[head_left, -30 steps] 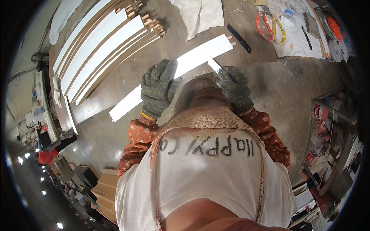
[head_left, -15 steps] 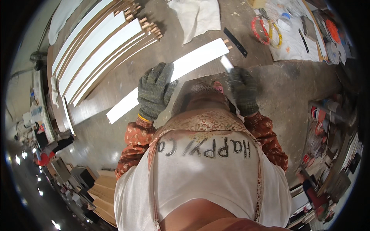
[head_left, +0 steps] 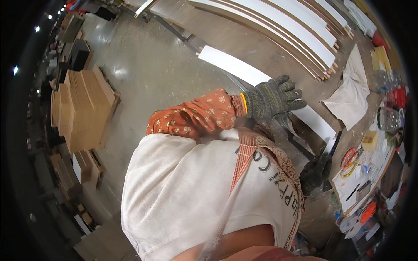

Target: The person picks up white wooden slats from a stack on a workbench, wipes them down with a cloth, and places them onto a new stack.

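Observation:
A long white board strip (head_left: 235,65) lies near the table's edge, with a peg at its far-left end. Across it rests my left hand (head_left: 275,99) in a grey-green knit glove, palm down, fingers spread. My right hand (head_left: 315,173), in a dark glove, is beside the strip's right end with its fingers curled. A short pale piece shows between that hand and the strip's end; its kind cannot be made out. A flat black bar (head_left: 335,143) lies just past that end, partly hidden.
Several white strips with wooden pegs (head_left: 300,26) lie stacked on the table's far side. A white cloth (head_left: 350,93) is to their right. Red and yellow-handled tools (head_left: 349,162) rest on a pale sheet. Cardboard stacks (head_left: 85,106) stand on the floor at left.
The view has swung to the left, shifting the table toward the upper right. My left hand stays on the white strip. My right hand remains near its end.

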A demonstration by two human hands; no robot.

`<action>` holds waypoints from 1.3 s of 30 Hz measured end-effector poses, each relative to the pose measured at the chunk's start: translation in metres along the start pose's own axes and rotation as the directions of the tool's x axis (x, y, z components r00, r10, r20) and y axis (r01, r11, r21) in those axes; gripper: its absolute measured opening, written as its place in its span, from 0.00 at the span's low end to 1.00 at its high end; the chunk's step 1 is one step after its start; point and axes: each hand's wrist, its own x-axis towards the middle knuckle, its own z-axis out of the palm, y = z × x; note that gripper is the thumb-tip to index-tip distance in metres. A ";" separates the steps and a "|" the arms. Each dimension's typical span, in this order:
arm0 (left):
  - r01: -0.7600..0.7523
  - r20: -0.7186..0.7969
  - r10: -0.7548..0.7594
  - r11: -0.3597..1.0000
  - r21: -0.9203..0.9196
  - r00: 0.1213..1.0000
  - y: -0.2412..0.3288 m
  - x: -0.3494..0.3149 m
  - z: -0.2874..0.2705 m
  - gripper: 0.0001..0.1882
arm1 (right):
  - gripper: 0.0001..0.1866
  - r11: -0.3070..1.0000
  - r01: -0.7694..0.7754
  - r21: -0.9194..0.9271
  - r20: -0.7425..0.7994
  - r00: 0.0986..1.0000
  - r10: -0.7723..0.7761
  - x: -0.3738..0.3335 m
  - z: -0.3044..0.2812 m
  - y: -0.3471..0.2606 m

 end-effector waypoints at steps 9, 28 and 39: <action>0.274 0.128 -0.309 0.933 0.234 0.942 -0.031 -0.059 -0.015 0.34 | 0.09 0.963 -0.222 0.150 0.335 0.928 0.161 -0.006 0.068 -0.062; 0.289 0.155 -0.310 0.947 0.143 0.938 -0.085 -0.096 -0.040 0.33 | 0.07 0.847 0.521 -0.103 0.295 0.830 -0.474 -0.021 0.125 -0.064; 0.641 0.424 -0.517 0.732 -0.231 0.744 -0.088 -0.115 -0.108 0.29 | 0.12 0.480 0.821 -0.308 0.127 0.535 -0.835 -0.005 0.095 -0.124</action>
